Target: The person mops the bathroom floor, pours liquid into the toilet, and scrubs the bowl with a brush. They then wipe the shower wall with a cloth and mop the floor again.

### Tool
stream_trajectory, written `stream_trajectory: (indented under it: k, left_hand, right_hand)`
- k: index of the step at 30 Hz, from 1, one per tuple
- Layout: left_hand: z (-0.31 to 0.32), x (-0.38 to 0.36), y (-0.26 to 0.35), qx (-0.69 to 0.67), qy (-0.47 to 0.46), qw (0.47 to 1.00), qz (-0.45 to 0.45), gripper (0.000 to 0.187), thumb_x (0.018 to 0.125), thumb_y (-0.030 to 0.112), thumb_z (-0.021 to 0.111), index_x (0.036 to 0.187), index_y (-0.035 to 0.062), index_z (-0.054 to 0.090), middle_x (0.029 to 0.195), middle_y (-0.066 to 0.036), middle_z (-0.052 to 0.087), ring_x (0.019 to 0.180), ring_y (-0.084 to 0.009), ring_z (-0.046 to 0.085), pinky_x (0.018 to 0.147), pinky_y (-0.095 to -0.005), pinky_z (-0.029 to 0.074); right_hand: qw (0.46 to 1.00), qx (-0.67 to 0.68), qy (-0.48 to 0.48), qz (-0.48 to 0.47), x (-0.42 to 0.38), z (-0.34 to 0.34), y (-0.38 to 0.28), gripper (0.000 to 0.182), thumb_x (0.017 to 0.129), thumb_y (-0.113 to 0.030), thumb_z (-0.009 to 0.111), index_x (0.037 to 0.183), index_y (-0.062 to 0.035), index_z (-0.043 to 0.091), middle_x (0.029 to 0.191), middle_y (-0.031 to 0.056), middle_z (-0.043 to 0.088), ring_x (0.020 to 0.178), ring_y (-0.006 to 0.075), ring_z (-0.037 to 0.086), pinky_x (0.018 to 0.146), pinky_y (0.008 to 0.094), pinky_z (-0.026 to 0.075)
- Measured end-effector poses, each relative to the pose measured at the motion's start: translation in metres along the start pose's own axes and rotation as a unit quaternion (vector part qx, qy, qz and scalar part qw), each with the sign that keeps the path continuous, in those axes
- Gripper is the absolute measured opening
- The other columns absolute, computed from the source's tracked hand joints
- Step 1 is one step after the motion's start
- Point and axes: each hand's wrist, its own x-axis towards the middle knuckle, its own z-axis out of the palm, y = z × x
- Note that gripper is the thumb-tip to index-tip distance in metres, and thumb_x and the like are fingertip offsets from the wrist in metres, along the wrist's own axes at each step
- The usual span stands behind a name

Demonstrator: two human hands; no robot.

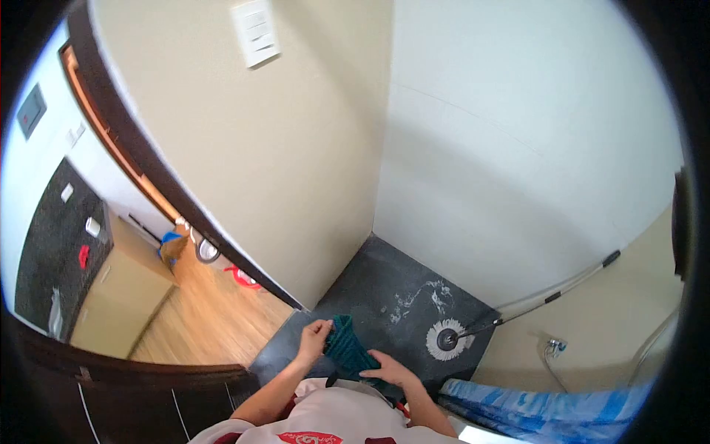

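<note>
The left fingers (325, 326) pinched the teal cloth (347, 349) near its top; the right fingers (374, 372) held its lower part, above the dark floor (366, 285). It looked light and limp, best gripped by its edges.

The cloth (346, 353) is dark teal green with a ribbed pattern. White smears streak the charcoal-grey floor (362, 292). The mop head (435, 350) has a white fringe around a dark centre. The shirt (336, 411) is white with a red print (310, 438); the wood-look floor (211, 314), honey brown; the switch plate (255, 32), white.
</note>
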Motion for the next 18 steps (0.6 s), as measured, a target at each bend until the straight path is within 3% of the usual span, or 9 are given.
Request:
stream_trajectory:
  k: [2, 3, 4, 6, 8, 9, 12, 13, 18]
  left_hand:
    - [-0.028, -0.006, 0.012, -0.013, 0.015, 1.000, -0.003, 0.020, 0.098, 0.018, 0.062, 0.094, 0.0003, 0.069, 0.078, 0.000, 0.065, 0.077, -0.0075, 0.057, 0.071, -0.0263, 0.048]
    - [-0.036, -0.005, 0.016, 0.044, 0.023, 0.998, 0.049, 0.017, 0.097, 0.016, 0.063, 0.097, 0.0004, 0.069, 0.081, -0.001, 0.066, 0.079, -0.0077, 0.058, 0.073, -0.0263, 0.049]
    - [-0.051, -0.008, 0.018, 0.102, 0.036, 0.990, 0.086, 0.015, 0.096, 0.014, 0.063, 0.100, 0.0004, 0.069, 0.083, -0.002, 0.068, 0.082, -0.0079, 0.060, 0.075, -0.0263, 0.050]
    - [-0.088, -0.003, 0.007, 0.135, 0.062, 0.968, 0.203, 0.014, 0.095, 0.010, 0.062, 0.104, 0.0010, 0.069, 0.088, -0.002, 0.069, 0.084, -0.0085, 0.061, 0.076, -0.0269, 0.050]
    - [-0.135, 0.004, 0.002, 0.072, 0.080, 0.986, 0.127, 0.015, 0.095, 0.007, 0.060, 0.105, 0.0022, 0.069, 0.090, -0.002, 0.068, 0.085, -0.0094, 0.061, 0.077, -0.0265, 0.050]
    - [-0.158, 0.004, -0.005, 0.047, 0.100, 0.987, 0.118, 0.015, 0.095, 0.006, 0.059, 0.105, 0.0028, 0.070, 0.091, -0.002, 0.068, 0.085, -0.0096, 0.061, 0.078, -0.0262, 0.049]
    - [-0.241, 0.008, -0.033, -0.047, 0.162, 0.982, 0.089, 0.017, 0.094, 0.003, 0.059, 0.106, 0.0039, 0.070, 0.092, -0.001, 0.068, 0.086, -0.0100, 0.060, 0.080, -0.0253, 0.048]
    - [-0.270, 0.007, -0.051, -0.091, 0.188, 0.975, 0.073, 0.017, 0.094, 0.002, 0.059, 0.107, 0.0039, 0.070, 0.093, 0.000, 0.068, 0.087, -0.0100, 0.060, 0.081, -0.0250, 0.048]
    - [-0.401, -0.025, -0.053, -0.140, 0.236, 0.959, 0.073, 0.021, 0.100, 0.011, 0.053, 0.111, 0.0033, 0.069, 0.100, 0.000, 0.068, 0.095, -0.0099, 0.060, 0.086, -0.0249, 0.047]
  right_hand:
    - [0.994, -0.093, 0.048, -0.019, 0.018, 0.027, 0.028, 0.071, 0.080, -0.038, 0.080, 0.134, 0.0002, 0.053, 0.134, 0.0217, 0.056, 0.126, 0.0285, 0.051, 0.108, 0.0378, 0.038]
    - [0.988, -0.142, 0.060, -0.027, 0.027, 0.033, 0.047, 0.067, 0.081, -0.037, 0.079, 0.131, 0.0003, 0.056, 0.131, 0.0215, 0.059, 0.123, 0.0278, 0.054, 0.106, 0.0376, 0.040]
    - [0.991, -0.105, 0.061, -0.063, 0.035, 0.038, 0.050, 0.048, 0.085, -0.026, 0.076, 0.122, 0.0010, 0.062, 0.115, 0.0141, 0.068, 0.104, 0.0206, 0.061, 0.095, 0.0359, 0.047]
    - [0.983, -0.142, 0.099, -0.068, 0.053, 0.055, 0.043, 0.033, 0.088, -0.016, 0.073, 0.116, 0.0009, 0.065, 0.101, 0.0041, 0.070, 0.089, 0.0126, 0.061, 0.082, 0.0313, 0.050]
    - [0.999, -0.034, 0.028, -0.003, 0.059, 0.071, -0.028, 0.029, 0.089, -0.011, 0.071, 0.115, 0.0014, 0.065, 0.098, -0.0013, 0.068, 0.085, 0.0084, 0.058, 0.076, 0.0277, 0.049]
    - [0.996, -0.074, 0.042, -0.004, 0.074, 0.081, -0.035, 0.025, 0.089, -0.016, 0.071, 0.108, -0.0001, 0.066, 0.093, 0.0014, 0.067, 0.082, 0.0106, 0.057, 0.073, 0.0285, 0.047]
    - [0.959, -0.232, 0.071, -0.148, 0.125, 0.130, -0.089, 0.023, 0.090, -0.020, 0.071, 0.101, -0.0016, 0.063, 0.085, 0.0065, 0.063, 0.078, 0.0141, 0.056, 0.072, 0.0308, 0.047]
    - [0.965, -0.199, 0.073, -0.151, 0.144, 0.151, -0.106, 0.026, 0.090, -0.023, 0.071, 0.100, -0.0027, 0.059, 0.081, 0.0104, 0.058, 0.076, 0.0175, 0.055, 0.073, 0.0323, 0.046]
    - [0.972, -0.146, 0.021, -0.181, 0.250, 0.260, -0.187, 0.018, 0.097, -0.018, 0.063, 0.106, -0.0025, 0.061, 0.086, 0.0005, 0.061, 0.082, 0.0082, 0.054, 0.077, 0.0270, 0.046]
